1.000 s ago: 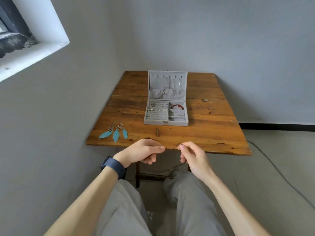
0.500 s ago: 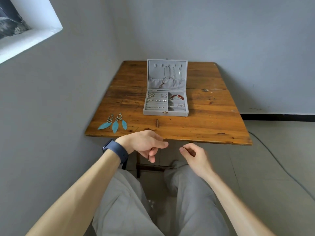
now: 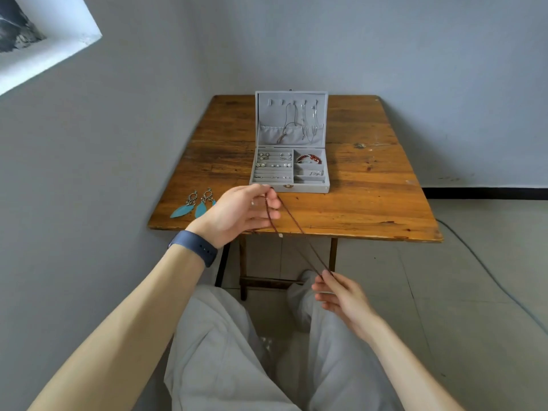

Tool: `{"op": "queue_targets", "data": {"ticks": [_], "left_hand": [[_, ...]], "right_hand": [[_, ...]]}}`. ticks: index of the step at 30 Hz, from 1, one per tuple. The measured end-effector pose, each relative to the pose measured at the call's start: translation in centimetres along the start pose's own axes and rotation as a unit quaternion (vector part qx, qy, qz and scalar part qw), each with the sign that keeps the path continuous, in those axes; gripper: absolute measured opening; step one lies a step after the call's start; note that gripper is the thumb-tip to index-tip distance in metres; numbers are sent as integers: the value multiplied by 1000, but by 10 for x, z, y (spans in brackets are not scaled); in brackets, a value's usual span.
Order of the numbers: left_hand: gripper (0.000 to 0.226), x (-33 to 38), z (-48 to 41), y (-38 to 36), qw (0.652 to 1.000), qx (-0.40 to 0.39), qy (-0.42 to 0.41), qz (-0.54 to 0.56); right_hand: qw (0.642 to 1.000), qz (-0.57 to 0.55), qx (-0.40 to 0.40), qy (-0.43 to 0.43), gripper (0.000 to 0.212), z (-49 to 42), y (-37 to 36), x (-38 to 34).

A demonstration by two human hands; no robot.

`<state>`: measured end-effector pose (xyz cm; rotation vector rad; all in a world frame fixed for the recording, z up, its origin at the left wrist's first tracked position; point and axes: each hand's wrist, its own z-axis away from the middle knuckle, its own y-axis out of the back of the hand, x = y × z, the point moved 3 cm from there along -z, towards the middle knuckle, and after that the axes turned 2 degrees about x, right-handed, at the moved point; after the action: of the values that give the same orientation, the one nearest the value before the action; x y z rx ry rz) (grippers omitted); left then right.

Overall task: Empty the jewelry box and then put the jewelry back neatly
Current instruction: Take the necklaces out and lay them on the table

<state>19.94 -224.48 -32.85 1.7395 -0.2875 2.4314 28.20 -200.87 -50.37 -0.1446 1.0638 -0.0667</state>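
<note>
Seated, with grey trousers [image 3: 222,351] lowest in view. Just above the knees, pinches the near end of a thin dark-red necklace [image 3: 296,223] between thumb and fingertips of the right hand [image 3: 344,298]. Holds the doubled strand stretched through the air, slanting up and away to the left hand [image 3: 240,215], dark-blue watch band [image 3: 194,247] on its wrist. Hooks the far end there over curled fingers, thumb closing on it, above the near edge of the wooden table [image 3: 370,215]. Necklace clear of both box and tabletop. Just left of that hand, near the table edge: a pair of teal feather earrings [image 3: 192,206]. Farther back, mid-table: the grey jewelry box [image 3: 308,188], open, with studs in the ring rolls [image 3: 274,166] on the left, a red bracelet [image 3: 308,158] in a right-hand compartment, and fine chains [image 3: 299,123] hanging in the upright lid. Judging by that much inside, barely started on the emptying.

Could snap so fine a strand by drawing the hands farther apart. Could drop the near end to the floor between the knees by easing the right pinch. Could brush the earrings off the edge with a sideways left wrist. Could knot the strand by laying it down slack.
</note>
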Motion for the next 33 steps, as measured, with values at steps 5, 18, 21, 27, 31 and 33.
{"op": "queue_targets", "data": {"ticks": [5,18,21,27,31,33], "left_hand": [[24,-10,-10,32,995,82,47,-11],[17,6,-61,14,926,180,-88,-321],[17,25,-82,-8,886,174,-132,-410],[11,59,-143,-60,826,147,-162,-520],[12,70,-193,-98,795,115,-182,-567],[13,72,-217,-117,788,108,-192,-575]], "right_hand": [[1000,-7,5,30,34,13,13,2],[973,-122,169,101,21,31,48,-12],[957,-147,223,111,26,29,58,-16],[932,-207,274,116,27,24,81,-25],[918,-242,297,100,16,12,92,-30],[911,-258,308,91,6,3,94,-32]]}}
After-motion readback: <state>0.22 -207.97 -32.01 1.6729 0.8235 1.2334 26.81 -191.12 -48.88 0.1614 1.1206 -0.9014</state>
